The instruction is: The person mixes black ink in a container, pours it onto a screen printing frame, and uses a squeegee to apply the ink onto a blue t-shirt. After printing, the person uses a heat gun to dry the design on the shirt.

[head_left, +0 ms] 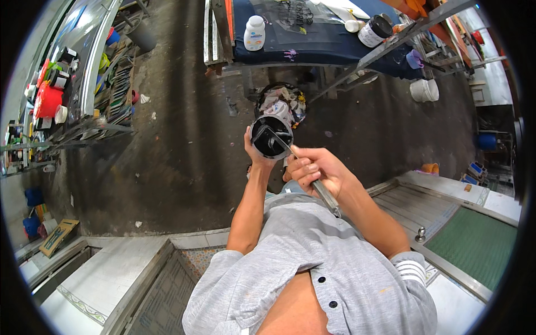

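Note:
My left hand [252, 146] grips a round container [266, 149] of glossy black paste, like ink or paint, tilted so its open top faces me. My right hand [311, 170] is closed round a long metal spatula-like tool [326, 198], whose thin far end reaches down into the black paste. Just beyond the container, a dark round bin [301, 100] on the floor holds crumpled, stained rags [279, 103].
Ahead stands a blue-covered bench [318, 50] with a white bottle [254, 34] and several jars [375, 30]. A white bucket [424, 90] sits under its right end. Cluttered racks [109, 89] line the left. Tiled ledges [117, 268] with metal-framed screens [458, 245] flank me.

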### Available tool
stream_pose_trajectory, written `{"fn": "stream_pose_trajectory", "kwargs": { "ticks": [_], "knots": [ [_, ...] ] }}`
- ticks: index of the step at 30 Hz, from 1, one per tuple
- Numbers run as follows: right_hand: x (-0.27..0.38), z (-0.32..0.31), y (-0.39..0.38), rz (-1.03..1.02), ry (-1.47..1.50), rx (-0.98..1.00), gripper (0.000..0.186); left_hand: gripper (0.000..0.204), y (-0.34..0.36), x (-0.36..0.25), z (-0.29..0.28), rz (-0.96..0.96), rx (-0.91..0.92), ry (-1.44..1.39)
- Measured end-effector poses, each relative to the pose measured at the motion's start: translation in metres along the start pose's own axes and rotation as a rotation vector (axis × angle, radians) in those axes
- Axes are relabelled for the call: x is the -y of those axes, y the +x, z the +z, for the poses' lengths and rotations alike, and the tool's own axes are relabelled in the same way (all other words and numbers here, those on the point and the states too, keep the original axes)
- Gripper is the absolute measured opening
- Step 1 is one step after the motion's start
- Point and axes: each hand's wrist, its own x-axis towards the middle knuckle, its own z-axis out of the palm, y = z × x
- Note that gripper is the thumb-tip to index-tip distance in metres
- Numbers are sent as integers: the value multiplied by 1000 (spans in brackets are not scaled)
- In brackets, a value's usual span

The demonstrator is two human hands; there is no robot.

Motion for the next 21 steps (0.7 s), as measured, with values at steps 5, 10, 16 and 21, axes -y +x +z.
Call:
{"fn": "stream_pose_trajectory", "kwargs": {
  "ticks": [5, 10, 16, 21],
  "knots": [
    [21, -35, -19, -18, -227, 73, 17, 59, 0, -7, -10, -32, -126, -41],
    [22, -46, -44, -297, -1033, -380, 35, 61, -5, -26, 7, -217, -105, -32],
    [0, -67, -21, -450, -1291, -543, 34, 52, 9, -19, 28, -139, -135, 12],
    [2, -62, -57, -639, -2009, -706, 47, 51, 20, -16, 35, -111, -171, 166]
  ]
}}
